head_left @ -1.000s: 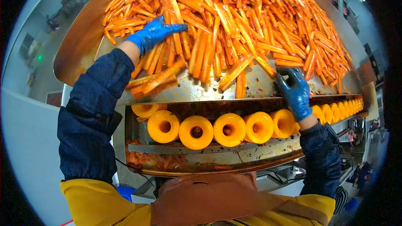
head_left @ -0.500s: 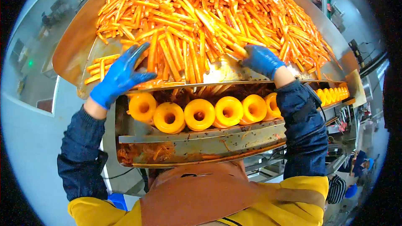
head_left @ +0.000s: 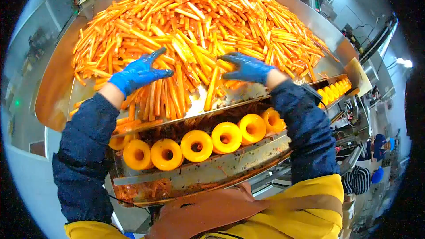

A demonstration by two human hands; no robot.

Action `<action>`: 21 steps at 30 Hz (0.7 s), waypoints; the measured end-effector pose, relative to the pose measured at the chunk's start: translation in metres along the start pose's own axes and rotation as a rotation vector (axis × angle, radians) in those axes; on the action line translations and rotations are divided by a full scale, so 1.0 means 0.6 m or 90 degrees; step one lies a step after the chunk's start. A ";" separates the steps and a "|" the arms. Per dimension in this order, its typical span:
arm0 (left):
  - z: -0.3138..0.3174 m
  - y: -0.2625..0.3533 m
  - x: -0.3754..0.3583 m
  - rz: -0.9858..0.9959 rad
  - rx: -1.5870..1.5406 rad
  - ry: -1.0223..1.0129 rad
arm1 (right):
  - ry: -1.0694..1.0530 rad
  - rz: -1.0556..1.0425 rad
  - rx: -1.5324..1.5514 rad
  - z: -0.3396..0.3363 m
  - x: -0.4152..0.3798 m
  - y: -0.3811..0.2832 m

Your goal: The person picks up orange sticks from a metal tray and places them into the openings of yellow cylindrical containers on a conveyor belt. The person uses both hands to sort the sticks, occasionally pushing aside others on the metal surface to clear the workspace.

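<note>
A large heap of orange, oily food sticks [head_left: 186, 31] lies in a wide metal tray [head_left: 52, 93]. My left hand [head_left: 141, 74], in a blue glove, is over the near left part of the heap, thumb and fingers spread apart. Under and beside it, several sticks lie lengthwise toward the tray's front edge. My right hand [head_left: 249, 68], also blue-gloved, is at the near middle of the heap with its fingers and thumb apart. The end of one stick [head_left: 226, 65] shows between them, close to the fingertips.
Below the tray's front lip runs a row of yellow ring-shaped cups [head_left: 196, 146] in a metal channel [head_left: 230, 168]. The channel holds reddish scraps. At the far right are a person in a striped top [head_left: 357, 180] and another in a blue cap [head_left: 391, 144].
The view has shifted, showing more of the tray's far side. My hands have come closer together, and sticks between them have been moved about near the front lip.
</note>
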State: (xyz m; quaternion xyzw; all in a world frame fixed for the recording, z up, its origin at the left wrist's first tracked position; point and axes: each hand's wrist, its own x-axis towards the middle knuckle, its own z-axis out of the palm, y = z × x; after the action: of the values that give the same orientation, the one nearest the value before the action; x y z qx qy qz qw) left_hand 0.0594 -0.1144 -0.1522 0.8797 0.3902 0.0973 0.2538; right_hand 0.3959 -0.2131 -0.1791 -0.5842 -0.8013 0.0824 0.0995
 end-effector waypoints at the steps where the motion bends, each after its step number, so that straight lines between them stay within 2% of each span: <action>1: -0.017 0.003 0.005 0.008 -0.030 -0.046 | -0.034 0.062 0.215 -0.045 -0.019 0.003; 2: -0.046 0.010 0.011 -0.049 0.007 -0.043 | 0.014 0.150 0.281 -0.081 -0.034 0.030; 3: -0.075 0.013 0.022 -0.105 0.044 -0.041 | 0.157 0.260 0.150 -0.088 -0.041 0.116; 4: -0.094 0.007 0.038 -0.133 0.103 0.026 | 0.312 0.361 0.009 -0.095 -0.059 0.197; 5: -0.110 -0.006 0.055 -0.161 0.163 0.093 | 0.263 0.443 -0.144 -0.126 -0.080 0.220; 6: -0.115 -0.031 0.077 -0.147 0.058 0.117 | 0.197 0.500 -0.024 -0.125 -0.092 0.290; 7: -0.112 -0.065 0.103 -0.133 -0.047 0.141 | 0.206 0.515 0.035 -0.119 -0.090 0.303; 9: -0.090 -0.108 0.160 -0.137 -0.132 0.099 | 0.173 0.463 0.139 -0.122 -0.043 0.317; 11: -0.057 -0.100 0.197 -0.147 -0.143 0.152 | 0.176 0.381 0.173 -0.107 0.012 0.291; 13: -0.046 -0.091 0.210 -0.156 -0.152 0.174 | 0.166 0.415 0.269 -0.098 0.060 0.270; 15: -0.039 -0.094 0.218 -0.140 -0.103 0.110 | 0.149 0.362 0.413 -0.088 0.094 0.250; 16: -0.034 -0.068 0.216 -0.129 -0.053 0.128 | 0.125 0.350 0.347 -0.088 0.111 0.243; 17: -0.030 -0.042 0.210 -0.111 -0.074 0.090 | 0.119 0.351 0.316 -0.081 0.125 0.233; 19: -0.010 -0.019 0.216 -0.042 -0.128 0.035 | 0.105 0.333 0.335 -0.081 0.129 0.186; 20: -0.001 -0.004 0.217 -0.053 -0.073 0.036 | 0.080 0.294 0.352 -0.068 0.139 0.205; 21: 0.014 -0.008 0.224 -0.019 -0.006 0.065 | 0.069 0.309 0.361 -0.068 0.137 0.187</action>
State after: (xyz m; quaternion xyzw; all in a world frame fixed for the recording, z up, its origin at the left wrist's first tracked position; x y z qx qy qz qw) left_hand 0.1504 -0.0156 -0.1655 0.8665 0.4149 0.1403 0.2393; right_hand 0.4852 -0.0998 -0.1622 -0.7099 -0.5783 0.2910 0.2773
